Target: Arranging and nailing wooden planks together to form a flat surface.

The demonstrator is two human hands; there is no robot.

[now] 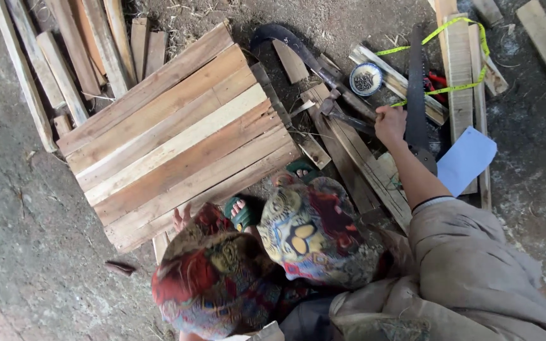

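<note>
Right hand [390,123] grip closed on hammer [349,117] | left hand [181,218] open beside panel [178,136] | saw [416,88] adjacent

You squat over a bare grey dirt-and-concrete floor [26,252] littered with straw, and straight ahead of you a square panel of pale and reddish wooden boards [178,136] lies flat on it at a slant. Beyond its far left corner a row of loose narrow timber slats [64,63] rests on the ground, and a small dark wood scrap [120,268] lies alone near your left knee. To the right, more long planks [361,164] lie side by side on the floor, carrying a curved dark-bladed machete [292,44], a steel claw hammer [342,113], a small blue-rimmed bowl of nails [366,79], a black handsaw [416,88], a yellow measuring tape [456,25] and a pale blue paper sheet [467,161].
</note>
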